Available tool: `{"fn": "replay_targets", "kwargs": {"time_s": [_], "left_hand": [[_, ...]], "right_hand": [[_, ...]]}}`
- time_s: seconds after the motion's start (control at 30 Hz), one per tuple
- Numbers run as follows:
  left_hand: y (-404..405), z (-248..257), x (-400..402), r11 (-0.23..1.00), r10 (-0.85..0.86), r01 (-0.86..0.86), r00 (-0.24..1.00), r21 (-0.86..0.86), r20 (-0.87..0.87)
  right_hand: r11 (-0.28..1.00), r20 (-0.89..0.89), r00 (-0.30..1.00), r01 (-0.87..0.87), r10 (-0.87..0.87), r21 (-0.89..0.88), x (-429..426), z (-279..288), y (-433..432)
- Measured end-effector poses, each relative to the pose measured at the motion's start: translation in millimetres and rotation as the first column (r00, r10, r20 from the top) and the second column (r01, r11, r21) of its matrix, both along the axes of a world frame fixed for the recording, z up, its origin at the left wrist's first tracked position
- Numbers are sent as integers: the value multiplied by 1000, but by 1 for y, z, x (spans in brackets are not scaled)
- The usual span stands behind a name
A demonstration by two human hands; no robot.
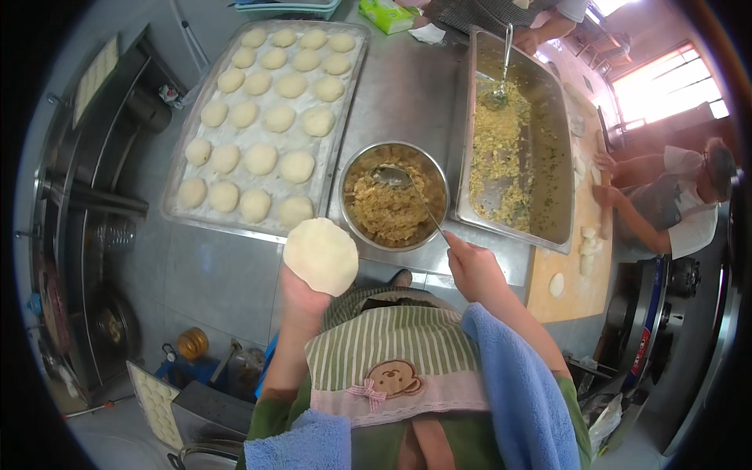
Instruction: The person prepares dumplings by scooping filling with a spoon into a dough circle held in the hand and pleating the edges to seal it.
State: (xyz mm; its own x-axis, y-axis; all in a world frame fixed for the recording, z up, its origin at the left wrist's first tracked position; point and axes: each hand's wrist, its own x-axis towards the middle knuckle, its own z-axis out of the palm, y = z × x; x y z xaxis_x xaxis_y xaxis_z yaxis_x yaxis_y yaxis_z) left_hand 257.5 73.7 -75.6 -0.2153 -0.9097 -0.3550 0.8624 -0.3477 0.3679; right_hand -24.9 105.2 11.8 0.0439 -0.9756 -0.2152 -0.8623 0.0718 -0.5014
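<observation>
A flat round dough wrapper (321, 257) lies across the palm and fingers of my left hand (305, 296), near the front edge of the table. My right hand (477, 265) grips the handle of a metal spoon (427, 207). The bowl of that spoon rests in a brownish crumbly filling (385, 205) inside a round stainless steel bowl (445, 176). To the left, a metal tray (267, 132) carries rows of round filled dough buns (260, 158). The bun nearest my left hand is partly hidden by the wrapper.
Right of the bowl stands a deep steel pan (461, 200) with yellow-green filling (499, 153) and another spoon (506, 59). A co-worker (664, 194) holds a rolling pin (605, 214) at a wooden board (564, 305). A second person's hand (529, 40) is beyond the pan.
</observation>
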Motion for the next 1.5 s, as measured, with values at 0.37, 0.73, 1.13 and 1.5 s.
{"fn": "replay_targets", "kwargs": {"time_s": [0.37,0.73,1.13,1.5], "left_hand": [[3,-13,-2,992,-100,114,974,55,-204],[4,-12,-2,987,-159,149,940,-59,-301],[6,-12,-6,977,-153,197,911,80,-382],[7,-14,-7,976,-130,177,939,124,-319]], "right_hand": [[970,-167,983,109,-73,218,54,1,1],[988,-128,980,156,-153,13,49,-5,16],[969,-95,987,145,-128,200,44,-1,25],[932,84,975,170,-206,319,58,3,33]]}}
